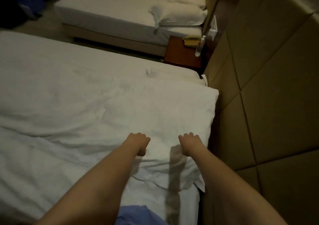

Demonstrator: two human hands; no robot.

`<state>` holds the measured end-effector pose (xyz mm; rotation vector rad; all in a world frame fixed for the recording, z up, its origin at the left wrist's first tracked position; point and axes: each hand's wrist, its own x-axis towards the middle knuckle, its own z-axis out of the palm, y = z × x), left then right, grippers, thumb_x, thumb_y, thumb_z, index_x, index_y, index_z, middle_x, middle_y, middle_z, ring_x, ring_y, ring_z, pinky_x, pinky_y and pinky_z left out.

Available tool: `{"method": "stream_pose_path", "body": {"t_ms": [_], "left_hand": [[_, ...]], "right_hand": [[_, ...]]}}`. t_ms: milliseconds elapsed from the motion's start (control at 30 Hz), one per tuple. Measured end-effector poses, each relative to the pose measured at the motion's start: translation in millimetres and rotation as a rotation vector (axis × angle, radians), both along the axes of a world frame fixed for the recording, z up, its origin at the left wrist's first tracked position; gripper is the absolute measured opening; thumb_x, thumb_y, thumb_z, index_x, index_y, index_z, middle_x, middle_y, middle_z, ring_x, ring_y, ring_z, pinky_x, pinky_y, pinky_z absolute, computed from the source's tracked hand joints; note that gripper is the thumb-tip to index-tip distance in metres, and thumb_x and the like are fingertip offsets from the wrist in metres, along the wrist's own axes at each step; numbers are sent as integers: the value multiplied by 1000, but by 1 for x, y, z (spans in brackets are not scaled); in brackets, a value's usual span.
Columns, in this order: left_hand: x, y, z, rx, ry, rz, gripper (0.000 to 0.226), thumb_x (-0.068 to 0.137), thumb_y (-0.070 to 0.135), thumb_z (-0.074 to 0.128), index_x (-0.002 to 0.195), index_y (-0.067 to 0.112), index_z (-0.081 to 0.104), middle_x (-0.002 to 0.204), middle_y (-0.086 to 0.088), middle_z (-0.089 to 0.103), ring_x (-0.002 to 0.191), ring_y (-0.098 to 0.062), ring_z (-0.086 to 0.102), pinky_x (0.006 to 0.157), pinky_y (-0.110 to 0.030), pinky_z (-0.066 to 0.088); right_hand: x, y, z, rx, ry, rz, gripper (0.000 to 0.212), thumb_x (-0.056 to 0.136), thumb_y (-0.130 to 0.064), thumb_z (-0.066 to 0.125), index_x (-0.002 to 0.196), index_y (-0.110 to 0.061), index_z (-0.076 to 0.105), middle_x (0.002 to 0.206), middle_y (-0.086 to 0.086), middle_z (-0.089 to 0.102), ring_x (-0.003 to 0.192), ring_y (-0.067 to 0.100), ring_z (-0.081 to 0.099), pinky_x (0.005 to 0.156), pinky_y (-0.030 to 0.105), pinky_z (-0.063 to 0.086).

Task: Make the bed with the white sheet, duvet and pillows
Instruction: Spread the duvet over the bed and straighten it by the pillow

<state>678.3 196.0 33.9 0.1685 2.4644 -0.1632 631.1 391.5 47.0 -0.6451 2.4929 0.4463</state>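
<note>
Left hand and right hand side by side, slightly apart, knuckles up, fingers bent down into white pillow; whether pinching fabric or only pressing, cannot tell. Pillow under both hands, its far-right corner touching padded headboard wall. Left of left hand: rumpled white duvet spreading wide, sheet edge nearer body. Beyond hands: wooden nightstand with phone, bottle; narrow floor gap; second bed carrying stacked pillows.
</note>
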Motion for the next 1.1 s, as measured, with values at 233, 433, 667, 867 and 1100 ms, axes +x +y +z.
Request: {"method": "stream_pose_path", "body": {"t_ms": [233,433,667,867,1100], "left_hand": [[70,-34,18,88,6,248,51,92,20,48,141,17,37,142,-10,41,130,-28,40,106,-39,36],[168,-132,42,8,-4,576,45,92,15,44,137,15,41,136,-10,46,123,-26,46,101,-37,39],[273,-240,40,28,61,725,49,91,12,43,140,13,38,137,-12,44,125,-28,44,102,-40,38],[398,-357,42,3,2,866,44,92,22,49,135,12,43,139,-13,45,127,-28,46,103,-39,40],[495,-488,63,32,119,1079,44,90,15,46,134,15,45,131,-12,48,119,-28,48,100,-40,42]], "right_hand": [[18,-52,-8,6,37,227,40,93,-12,46,132,-11,43,135,11,45,127,28,38,104,38,33],[72,-148,3,-35,15,432,41,93,-12,46,133,-9,41,135,13,43,127,30,37,103,37,33],[145,-289,13,-100,126,549,39,91,-9,46,131,-10,43,132,10,47,125,29,39,102,37,33],[236,-429,12,-176,119,639,34,92,-10,46,125,-8,46,129,10,48,123,28,41,98,34,36],[319,-584,27,-251,129,809,31,90,-6,45,120,-6,49,124,11,52,118,27,45,93,32,39]]}}
